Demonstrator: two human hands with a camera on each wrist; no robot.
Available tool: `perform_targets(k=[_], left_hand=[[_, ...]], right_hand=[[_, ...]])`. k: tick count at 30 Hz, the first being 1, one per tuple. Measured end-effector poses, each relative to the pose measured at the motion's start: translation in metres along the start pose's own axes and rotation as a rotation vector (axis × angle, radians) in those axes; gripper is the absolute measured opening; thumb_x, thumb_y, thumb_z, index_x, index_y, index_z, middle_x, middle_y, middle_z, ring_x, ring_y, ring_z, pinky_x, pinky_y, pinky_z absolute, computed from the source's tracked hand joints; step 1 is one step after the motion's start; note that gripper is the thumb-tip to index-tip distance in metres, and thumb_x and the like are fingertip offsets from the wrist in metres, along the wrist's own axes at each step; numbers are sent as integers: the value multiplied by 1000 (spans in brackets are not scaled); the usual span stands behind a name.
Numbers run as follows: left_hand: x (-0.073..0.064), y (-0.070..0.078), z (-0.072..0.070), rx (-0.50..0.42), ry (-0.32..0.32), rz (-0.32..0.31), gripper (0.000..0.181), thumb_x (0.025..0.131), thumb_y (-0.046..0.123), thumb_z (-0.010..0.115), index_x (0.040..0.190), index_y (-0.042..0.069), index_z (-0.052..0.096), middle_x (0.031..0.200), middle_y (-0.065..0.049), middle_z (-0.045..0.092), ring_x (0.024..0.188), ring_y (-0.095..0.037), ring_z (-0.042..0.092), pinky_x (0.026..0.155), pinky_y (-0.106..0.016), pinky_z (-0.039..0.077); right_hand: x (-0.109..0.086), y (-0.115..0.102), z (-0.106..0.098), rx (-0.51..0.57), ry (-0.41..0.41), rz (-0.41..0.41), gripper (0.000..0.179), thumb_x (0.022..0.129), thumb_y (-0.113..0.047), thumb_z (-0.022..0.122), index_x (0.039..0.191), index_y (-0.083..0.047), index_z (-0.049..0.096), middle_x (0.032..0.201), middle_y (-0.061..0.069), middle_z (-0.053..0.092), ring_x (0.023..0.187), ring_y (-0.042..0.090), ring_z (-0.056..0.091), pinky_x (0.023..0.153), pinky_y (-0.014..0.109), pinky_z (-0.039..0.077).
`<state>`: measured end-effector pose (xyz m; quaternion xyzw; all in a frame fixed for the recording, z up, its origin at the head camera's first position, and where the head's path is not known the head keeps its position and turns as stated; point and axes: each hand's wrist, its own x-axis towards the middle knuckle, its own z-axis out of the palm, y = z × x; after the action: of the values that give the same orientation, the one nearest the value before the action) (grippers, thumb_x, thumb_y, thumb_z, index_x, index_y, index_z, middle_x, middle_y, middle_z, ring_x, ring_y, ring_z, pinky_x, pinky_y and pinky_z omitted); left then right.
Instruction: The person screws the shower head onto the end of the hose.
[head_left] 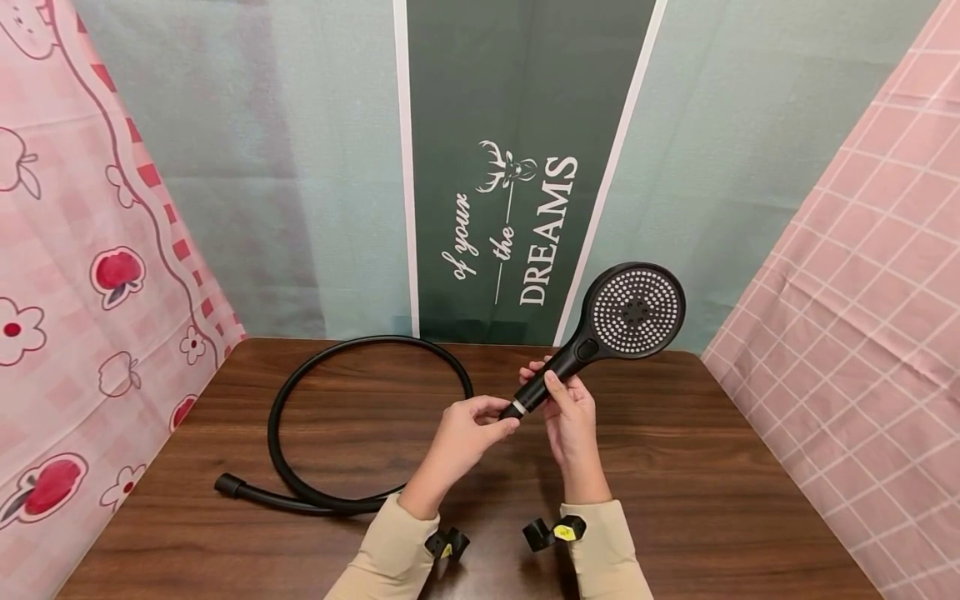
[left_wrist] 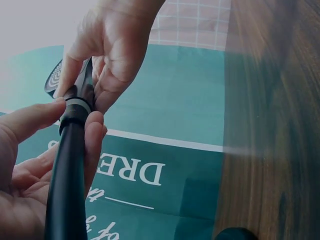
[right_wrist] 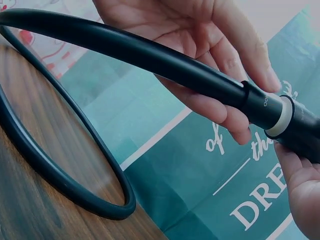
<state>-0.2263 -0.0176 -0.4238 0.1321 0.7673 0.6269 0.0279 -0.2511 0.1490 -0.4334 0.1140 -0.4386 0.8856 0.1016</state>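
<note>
A black shower head (head_left: 637,310) with a round face of pale nozzles is raised above the table, tilted up to the right. My right hand (head_left: 573,423) grips its handle, thumb in front. At the handle's lower end, my left hand (head_left: 463,433) pinches the end fitting (right_wrist: 264,106) of a black shower hose (right_wrist: 150,57) between thumb and fingers. A white ring (right_wrist: 283,118) shows where the fitting meets the handle; any thread inside is hidden. The hose loops over the table on the left, its other end fitting (head_left: 228,485) lying free on the wood.
The brown wooden table (head_left: 705,500) has a green printed cloth (head_left: 525,100) hanging behind it. Pink patterned cloths stand along the left (head_left: 67,250) and right (head_left: 862,292) sides. Small black camera mounts sit at both wrists.
</note>
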Motion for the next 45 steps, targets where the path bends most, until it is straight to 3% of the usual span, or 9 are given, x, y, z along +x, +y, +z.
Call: perform_targets(k=[9,18,36,45], left_hand=[[-2,2,-3,-36,-14,27,30,91,19,73,115,1,71,104,-17,74,88,-26,74,77,-34,59],[-2,1,-1,30,25,30,24,90,20,74,110,6,74,103,-11,75,86,-17,70,74,-27,57],[-5,6,7,174,75,78,23,91,17,73,111,7,72,100,-8,74,88,-17,69,76,-29,58],[-4,3,2,93,28,51,29,91,22,73,115,6,71,104,-12,74,92,-21,72,80,-32,59]], right_hand=[[-1,-2,3,14,-14,14,18,103,-6,49,120,-1,53,103,4,73,98,15,74,95,32,54],[-1,-2,4,12,-7,4,22,103,-5,48,124,3,51,102,4,73,97,15,74,94,32,54],[0,-2,3,23,20,11,22,102,-5,50,122,4,50,100,4,74,95,16,74,92,31,55],[1,-2,4,40,15,13,18,103,-3,47,120,2,51,100,6,73,95,16,74,92,31,56]])
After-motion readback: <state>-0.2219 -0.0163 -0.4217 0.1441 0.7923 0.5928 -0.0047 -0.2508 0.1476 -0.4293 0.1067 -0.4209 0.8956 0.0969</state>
